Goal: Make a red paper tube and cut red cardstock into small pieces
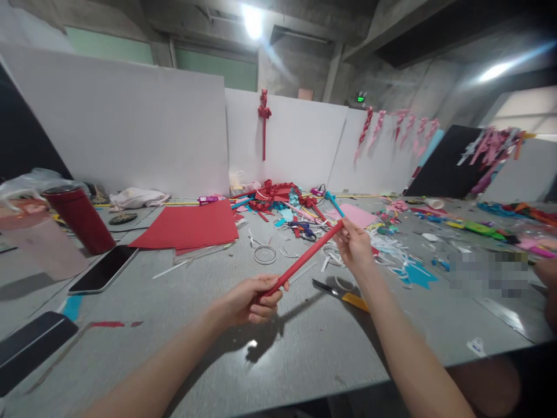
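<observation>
Red paper tube point(308, 254), slim and whole-looking, held slantwise between two hands

Left hand point(256, 299) has its grip clamped round the near end, right hand point(354, 241) pinches the far end, the tube raised over the bench point(300, 354), right of the red sheets point(191, 225); its rolling looks done, though I cannot tell whether the seam is fastened; those sheets lie flat, unrolled, and nothing visible is fixed along the tube's bare middle

Pretty bare-bones room tbh: grey table point(300, 366) backed by white boards point(143, 122), concrete ceiling point(322, 17) lit by bright lamps point(253, 22), pale green panels point(217, 68) glimpsed behind.
</observation>
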Motion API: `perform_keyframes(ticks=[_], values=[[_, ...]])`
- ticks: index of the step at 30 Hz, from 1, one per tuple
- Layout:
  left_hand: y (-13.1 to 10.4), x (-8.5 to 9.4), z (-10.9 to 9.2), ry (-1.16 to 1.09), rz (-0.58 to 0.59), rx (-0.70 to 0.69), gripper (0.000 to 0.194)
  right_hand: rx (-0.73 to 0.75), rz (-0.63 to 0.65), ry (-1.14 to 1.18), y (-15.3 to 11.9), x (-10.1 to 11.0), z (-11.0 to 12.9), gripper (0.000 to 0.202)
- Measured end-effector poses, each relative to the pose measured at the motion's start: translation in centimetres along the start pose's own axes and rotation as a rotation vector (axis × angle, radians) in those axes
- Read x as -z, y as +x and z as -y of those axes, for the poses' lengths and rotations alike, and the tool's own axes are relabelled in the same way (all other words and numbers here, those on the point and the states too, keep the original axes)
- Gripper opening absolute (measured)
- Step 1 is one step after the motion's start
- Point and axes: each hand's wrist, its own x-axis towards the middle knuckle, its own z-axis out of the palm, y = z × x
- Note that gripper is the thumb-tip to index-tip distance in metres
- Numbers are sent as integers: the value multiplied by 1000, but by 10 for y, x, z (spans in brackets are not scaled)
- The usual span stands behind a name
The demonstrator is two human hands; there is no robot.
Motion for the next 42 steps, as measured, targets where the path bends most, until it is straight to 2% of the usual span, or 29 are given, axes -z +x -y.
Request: perform_keyframes(ticks=[8,13,18,23,29,32,39,42], values=[[3,5,-1,-51,-26,-48,19,-3,35,29,0,2,-1,38],[4,16,-11,-41,-226,-171,16,36,43,-19,0,4,-3,34],[3,34,-25,-76,-403,-300,5,59,95,-115,0,5,-9,29],[1,43,-33,-211,-496,-375,28,56,120,-179,-2,3,-11,27],[8,53,-29,-271,-614,-625,22,75,110,-196,-5,-3,-12,29],[9,54,-28,-259,-624,-669,23,72,112,-211,-7,-5,-14,30],[7,42,-28,-168,-597,-705,25,63,99,-160,-6,-3,-15,31],[8,42,-28,-176,-583,-754,29,49,115,-170,-8,-4,-16,32]])
